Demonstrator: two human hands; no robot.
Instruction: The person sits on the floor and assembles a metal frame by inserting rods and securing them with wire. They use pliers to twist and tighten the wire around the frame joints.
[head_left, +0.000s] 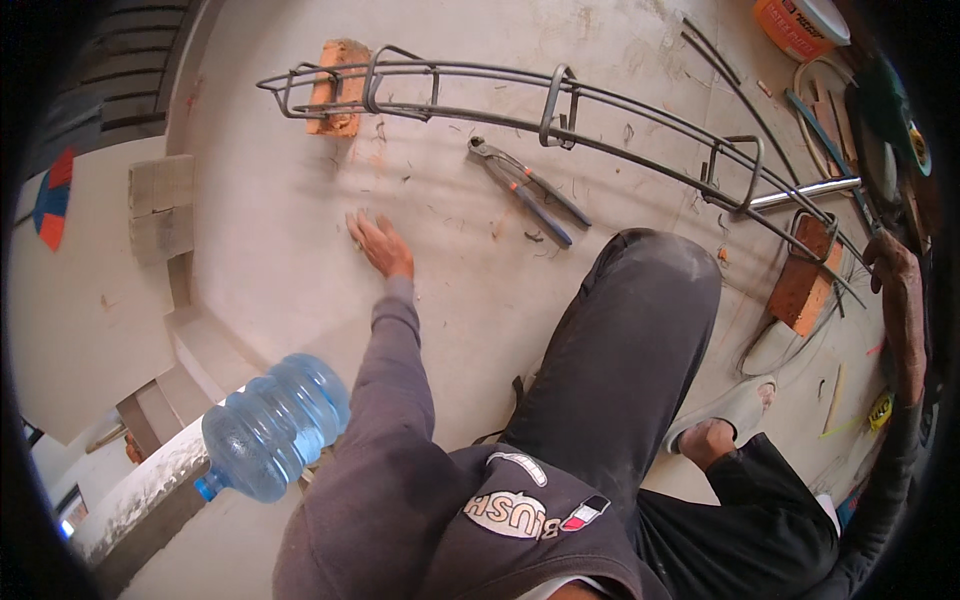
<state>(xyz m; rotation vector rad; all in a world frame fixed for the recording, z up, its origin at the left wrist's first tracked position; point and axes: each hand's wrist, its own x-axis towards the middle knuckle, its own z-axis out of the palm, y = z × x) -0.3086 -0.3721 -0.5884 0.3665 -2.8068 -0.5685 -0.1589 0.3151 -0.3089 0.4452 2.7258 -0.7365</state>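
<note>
Left hand (382, 247) spread, grip released, near pincers (518, 190) on floor (270, 220); right hand (895, 265) beside rebar cage (550, 105) end, grip: can't tell.

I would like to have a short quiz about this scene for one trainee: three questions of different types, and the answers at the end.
1. Multiple choice: What lies beneath the steel cage, near its two ends?
A) The bucket
B) Two bricks
C) The water bottle

2. Short answer: Which tool lies on the floor, nearer to the left hand than to the right hand?

3. True or false: The left hand is closed around the steel cage.

Key:
1. B
2. The pincers
3. False; the left hand is open and holds nothing.
</note>
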